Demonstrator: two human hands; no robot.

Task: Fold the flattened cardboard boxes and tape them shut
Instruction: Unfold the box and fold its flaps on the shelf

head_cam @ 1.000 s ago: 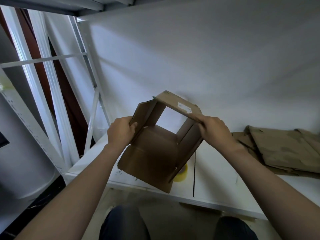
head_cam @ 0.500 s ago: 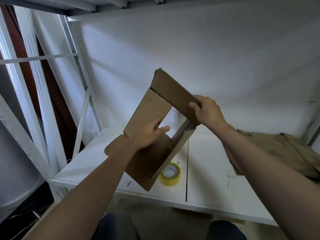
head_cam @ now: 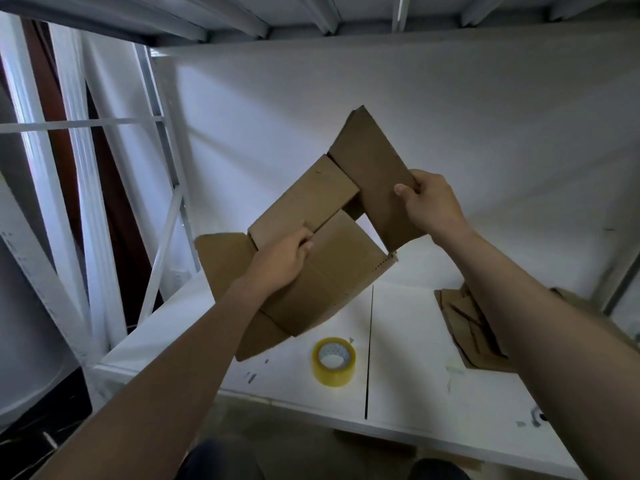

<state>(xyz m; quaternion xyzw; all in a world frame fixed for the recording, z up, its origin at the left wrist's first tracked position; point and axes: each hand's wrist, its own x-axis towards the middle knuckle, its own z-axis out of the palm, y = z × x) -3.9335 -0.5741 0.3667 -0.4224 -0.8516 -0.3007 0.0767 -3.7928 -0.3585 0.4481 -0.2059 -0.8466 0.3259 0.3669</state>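
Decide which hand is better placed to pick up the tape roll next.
Probably the left hand: it grips the cardboard box low, nearer the tape roll on the table, while the right hand holds the upper panel, farther away.

One view, head-worn, wide-angle; looks forward and down over a white shelf board (head_cam: pixel 433 393); close range; both forearms enter from the bottom corners; left hand (head_cam: pixel 282 261) and right hand (head_cam: pixel 429 202) hold the cardboard box (head_cam: pixel 332 271) near frame centre; underside of upper shelf (head_cam: pixel 346 15) along top edge; uprights bow at left.
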